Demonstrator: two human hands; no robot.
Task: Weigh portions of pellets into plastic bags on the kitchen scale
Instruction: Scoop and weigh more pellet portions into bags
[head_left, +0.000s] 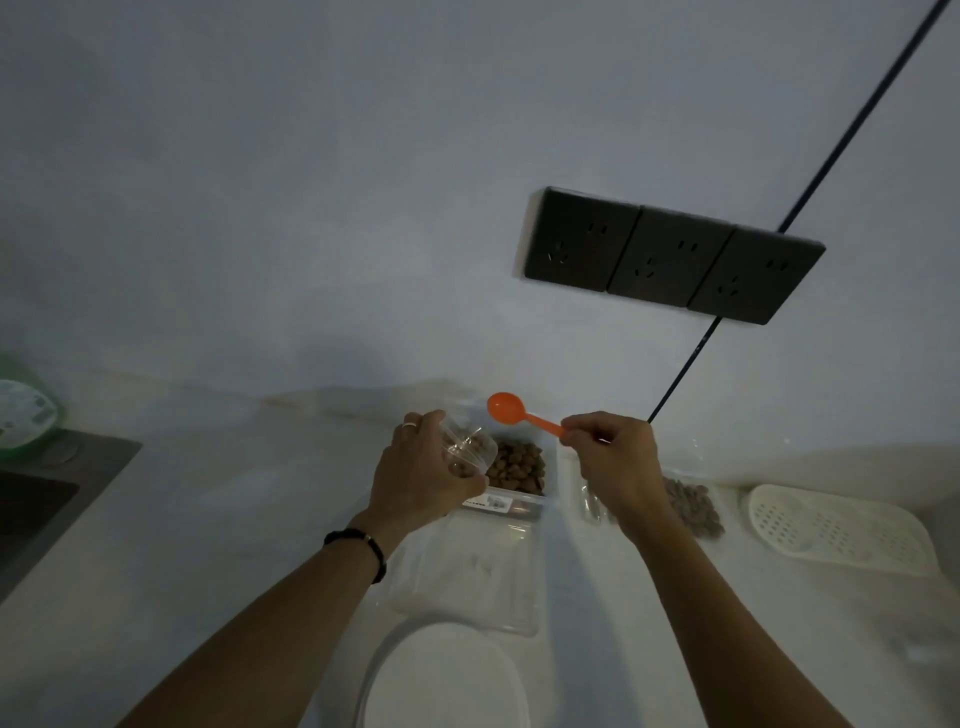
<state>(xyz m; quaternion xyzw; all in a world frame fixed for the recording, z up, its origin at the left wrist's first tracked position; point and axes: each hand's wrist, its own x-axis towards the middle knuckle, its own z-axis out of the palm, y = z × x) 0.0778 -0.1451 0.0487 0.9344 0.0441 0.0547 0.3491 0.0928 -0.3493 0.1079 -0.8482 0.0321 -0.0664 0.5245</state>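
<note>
White counter (218, 525) runs under a pale wall, dim light. Wall carries a dark 3-gang socket strip (670, 257) w/ a dark cable (836, 150) crossing behind it, running diagonally down to the counter. Dark sink (36, 499) at far left edge, green item behind it, too blurred to identify. Round white scale (441, 675) at bottom centre, nothing seen on its plate. Flat clear lid or tray (467, 566) lies between scale and tub. White slotted tray (836, 530) at right. Clear tub (519, 473) of brown pellets (519, 462) sits centre, label on near wall. Filled bag (691, 506) of pellets lies just right of the tub, partly behind the R forearm. L hand (426, 467), ring on a finger and black band on wrist, grips a clear plastic bag (465, 449) bunched over the tub's left end; some pellets show inside. R hand (610, 457) pinches the handle end of an orange spoon (514, 410), bowl raised above the tub's far edge; whether the bowl is loaded can't tell
</note>
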